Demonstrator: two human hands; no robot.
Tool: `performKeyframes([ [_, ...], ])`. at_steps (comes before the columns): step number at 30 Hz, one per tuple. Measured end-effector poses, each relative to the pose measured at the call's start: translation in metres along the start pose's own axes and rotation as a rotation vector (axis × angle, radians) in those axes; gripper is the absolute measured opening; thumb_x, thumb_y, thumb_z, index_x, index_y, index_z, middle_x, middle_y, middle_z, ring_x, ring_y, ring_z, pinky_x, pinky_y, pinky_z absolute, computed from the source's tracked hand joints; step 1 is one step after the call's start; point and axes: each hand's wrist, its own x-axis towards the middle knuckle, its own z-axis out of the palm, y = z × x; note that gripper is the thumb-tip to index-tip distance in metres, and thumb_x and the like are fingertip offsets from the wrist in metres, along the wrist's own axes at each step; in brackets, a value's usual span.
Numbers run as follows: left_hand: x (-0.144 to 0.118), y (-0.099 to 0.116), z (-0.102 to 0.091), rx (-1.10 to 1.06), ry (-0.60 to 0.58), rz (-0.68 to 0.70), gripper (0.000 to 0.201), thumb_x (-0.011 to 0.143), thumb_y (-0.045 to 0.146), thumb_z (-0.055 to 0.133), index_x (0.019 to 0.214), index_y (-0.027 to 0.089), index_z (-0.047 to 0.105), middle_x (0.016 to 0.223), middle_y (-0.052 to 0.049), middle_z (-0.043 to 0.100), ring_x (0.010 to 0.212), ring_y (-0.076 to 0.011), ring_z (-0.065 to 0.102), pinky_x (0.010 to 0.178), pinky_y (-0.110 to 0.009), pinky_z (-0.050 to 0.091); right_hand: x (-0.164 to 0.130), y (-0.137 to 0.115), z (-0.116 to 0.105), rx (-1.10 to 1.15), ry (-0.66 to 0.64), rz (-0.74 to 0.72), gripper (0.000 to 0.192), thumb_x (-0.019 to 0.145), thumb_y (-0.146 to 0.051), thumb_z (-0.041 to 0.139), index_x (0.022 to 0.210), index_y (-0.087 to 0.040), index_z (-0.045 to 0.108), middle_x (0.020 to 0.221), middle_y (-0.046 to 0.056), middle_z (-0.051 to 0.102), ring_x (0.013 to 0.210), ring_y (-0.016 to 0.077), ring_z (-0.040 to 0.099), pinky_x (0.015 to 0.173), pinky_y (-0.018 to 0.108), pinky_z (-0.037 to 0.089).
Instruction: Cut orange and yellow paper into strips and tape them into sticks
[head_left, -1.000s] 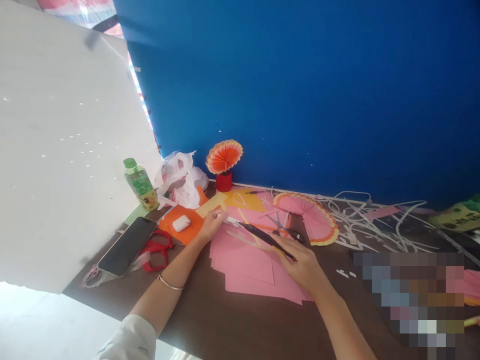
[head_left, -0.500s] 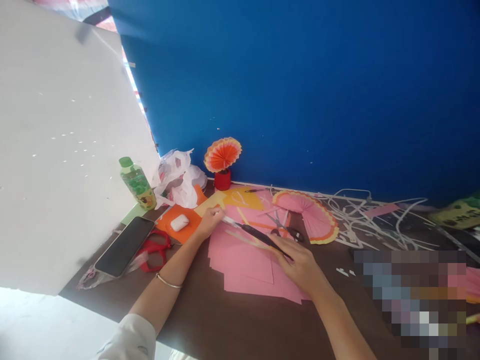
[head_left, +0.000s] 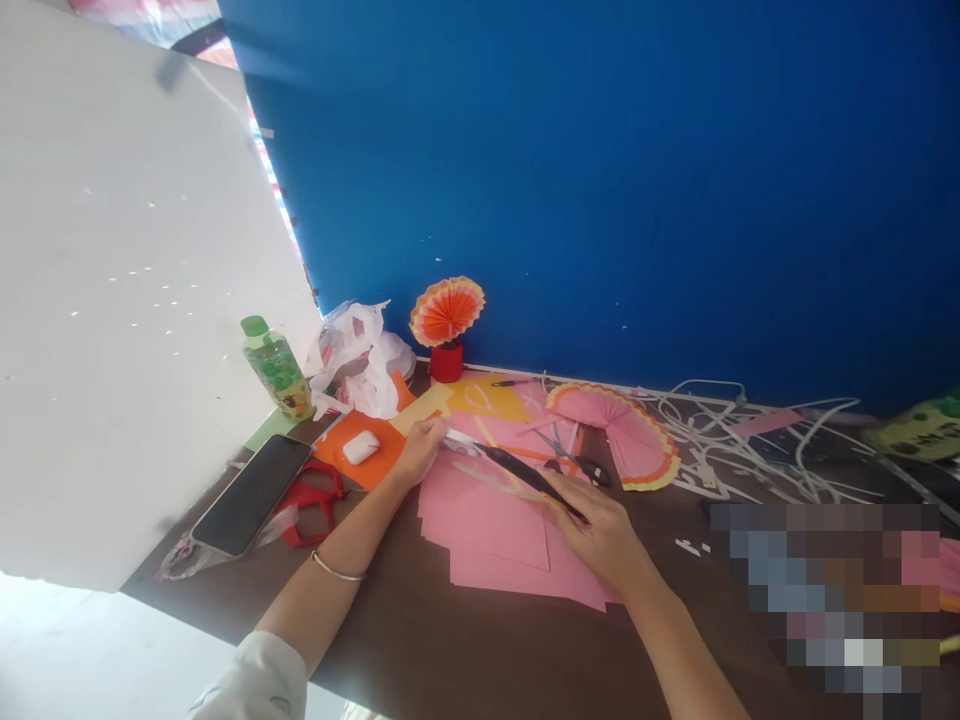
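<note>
My right hand [head_left: 596, 520] is closed around a long, slim black tool [head_left: 517, 475] above the pink paper sheets [head_left: 495, 540]; its exact kind is not clear. At the tool's far end is a small whitish piece [head_left: 461, 443] with faint markings. My left hand [head_left: 421, 448], a bangle on its wrist, pinches the other end of this piece. Whether the piece is part of the tool cannot be made out. Scissors [head_left: 592, 470] with black handles lie on the papers beyond my right hand. Beside them rests a pleated pink paper fan [head_left: 619, 435] with an orange and yellow edge.
An orange paper fan [head_left: 448, 312] stands in a red pot [head_left: 447, 362] by the blue wall. At left are a green bottle [head_left: 277, 370], phone [head_left: 251, 493], red scissors handles [head_left: 315, 505], white case [head_left: 361, 447] and plastic bag [head_left: 364, 360]. White cables [head_left: 720, 440] tangle at right.
The view has shifted very slightly. The whitish piece between my left hand and the black tool appears turned a little, and both hands keep nearly the same place.
</note>
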Motion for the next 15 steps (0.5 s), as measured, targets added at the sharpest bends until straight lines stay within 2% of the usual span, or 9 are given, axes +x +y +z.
performKeyframes([
  [2, -0.004, 0.002, 0.0, 0.067, -0.01, 0.064, 0.042, 0.078, 0.048, 0.045, 0.051, 0.016, 0.041, 0.052, 0.004, 0.039, 0.054, -0.0099, 0.038, 0.057, -0.024, 0.034, -0.001, 0.0, 0.001, 0.013, 0.018, 0.052, 0.034, 0.084, -0.028, 0.049, 0.117, -0.024, 0.054, 0.107, 0.005, 0.065, 0.095, 0.022, 0.062, 0.085, 0.035, 0.05],
  [7, -0.01, 0.006, -0.002, 0.339, -0.137, 0.342, 0.034, 0.08, 0.041, 0.047, 0.057, 0.017, 0.055, 0.065, -0.001, 0.054, 0.067, -0.0133, 0.049, 0.069, -0.026, 0.038, -0.001, 0.003, 0.005, 0.077, -0.011, 0.189, 0.032, 0.081, -0.027, 0.052, 0.112, -0.022, 0.059, 0.104, 0.005, 0.066, 0.088, 0.0217, 0.065, 0.075, 0.031, 0.054],
  [11, -0.011, 0.004, -0.003, 0.363, -0.138, 0.312, 0.034, 0.082, 0.04, 0.044, 0.062, 0.016, 0.057, 0.065, -0.001, 0.052, 0.063, -0.0127, 0.049, 0.061, -0.025, 0.038, -0.001, 0.003, 0.012, 0.164, 0.042, 0.296, 0.032, 0.078, -0.029, 0.054, 0.108, -0.018, 0.061, 0.096, 0.006, 0.069, 0.082, 0.0228, 0.066, 0.07, 0.032, 0.055],
  [15, -0.011, 0.005, -0.003, 0.351, -0.152, 0.268, 0.034, 0.081, 0.041, 0.044, 0.063, 0.016, 0.057, 0.061, 0.0, 0.052, 0.059, -0.0119, 0.048, 0.057, -0.023, 0.037, -0.002, -0.001, 0.015, 0.214, 0.071, 0.343, 0.033, 0.078, -0.03, 0.055, 0.109, -0.02, 0.061, 0.098, 0.005, 0.068, 0.084, 0.0229, 0.065, 0.07, 0.032, 0.056],
])
